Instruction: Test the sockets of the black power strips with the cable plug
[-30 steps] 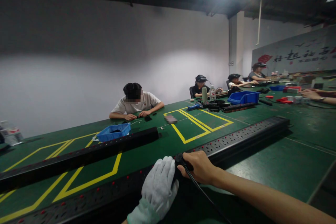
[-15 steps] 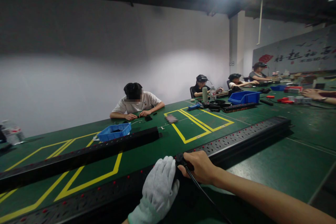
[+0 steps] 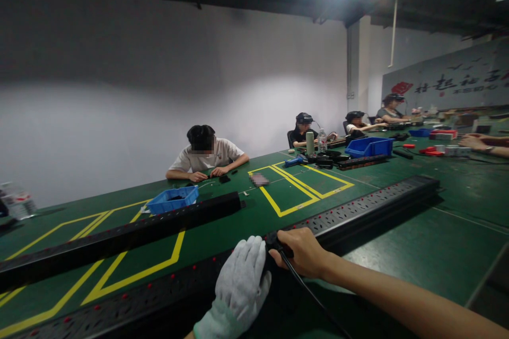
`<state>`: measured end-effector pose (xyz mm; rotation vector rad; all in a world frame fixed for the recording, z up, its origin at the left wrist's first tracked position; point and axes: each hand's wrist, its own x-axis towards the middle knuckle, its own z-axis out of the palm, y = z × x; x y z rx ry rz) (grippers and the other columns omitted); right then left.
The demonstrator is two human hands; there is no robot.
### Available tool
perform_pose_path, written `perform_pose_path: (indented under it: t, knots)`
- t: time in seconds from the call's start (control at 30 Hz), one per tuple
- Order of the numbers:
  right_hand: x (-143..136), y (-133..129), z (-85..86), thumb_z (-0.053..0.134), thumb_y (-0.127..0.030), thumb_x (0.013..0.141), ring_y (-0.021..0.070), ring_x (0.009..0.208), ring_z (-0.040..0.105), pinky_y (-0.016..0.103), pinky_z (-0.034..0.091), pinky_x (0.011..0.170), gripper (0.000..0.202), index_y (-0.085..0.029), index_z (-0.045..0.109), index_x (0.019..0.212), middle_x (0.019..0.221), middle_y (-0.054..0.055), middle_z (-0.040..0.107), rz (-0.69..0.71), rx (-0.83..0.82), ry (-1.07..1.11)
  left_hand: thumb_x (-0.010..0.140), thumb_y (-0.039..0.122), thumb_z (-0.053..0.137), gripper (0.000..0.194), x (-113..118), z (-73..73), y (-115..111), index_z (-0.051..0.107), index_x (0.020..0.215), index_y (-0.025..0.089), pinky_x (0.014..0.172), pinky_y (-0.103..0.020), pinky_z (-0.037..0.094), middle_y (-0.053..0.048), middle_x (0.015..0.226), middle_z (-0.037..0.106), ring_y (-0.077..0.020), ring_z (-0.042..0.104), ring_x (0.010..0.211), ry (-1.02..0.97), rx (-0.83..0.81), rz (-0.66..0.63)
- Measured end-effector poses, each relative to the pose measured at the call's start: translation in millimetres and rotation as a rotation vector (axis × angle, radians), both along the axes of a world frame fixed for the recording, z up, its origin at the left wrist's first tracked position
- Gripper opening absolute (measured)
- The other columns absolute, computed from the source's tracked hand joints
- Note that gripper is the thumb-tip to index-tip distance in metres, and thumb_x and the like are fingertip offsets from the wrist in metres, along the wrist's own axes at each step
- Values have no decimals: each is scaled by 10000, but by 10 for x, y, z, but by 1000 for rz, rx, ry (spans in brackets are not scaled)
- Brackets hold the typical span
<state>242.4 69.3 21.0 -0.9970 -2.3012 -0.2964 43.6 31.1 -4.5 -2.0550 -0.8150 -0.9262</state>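
A long black socket strip (image 3: 358,204) with red dots runs diagonally across the near part of the table. My left hand (image 3: 242,280), in a whitish glove, lies over the strip with its fingers extended and side by side. Just to its right, my right hand (image 3: 304,252) is bare and closed around a black plug (image 3: 273,241) at the strip's top face. From the plug a black cable (image 3: 308,292) hangs down toward the bottom edge. The plug's pins are hidden.
A second black strip (image 3: 159,225) lies at the left, beside a light blue bin (image 3: 173,199). A person (image 3: 207,153) sits across the green table (image 3: 222,225). Farther right are a dark blue bin (image 3: 369,146), a green bottle (image 3: 309,143) and several people.
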Motion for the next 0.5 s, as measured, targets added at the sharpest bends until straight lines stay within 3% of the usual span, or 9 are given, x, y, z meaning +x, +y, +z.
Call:
perform_pose_path:
  t: [0.5]
  knots:
    - [-2, -8, 6, 500, -379, 814, 100, 476, 474, 217, 202, 475, 260, -198, 415, 649, 536, -24, 539, 9, 8, 28, 787, 170, 562, 453, 11, 21, -16, 515, 1231, 97, 916, -429, 476, -148, 1190, 578, -278, 531, 1111, -8, 12, 1]
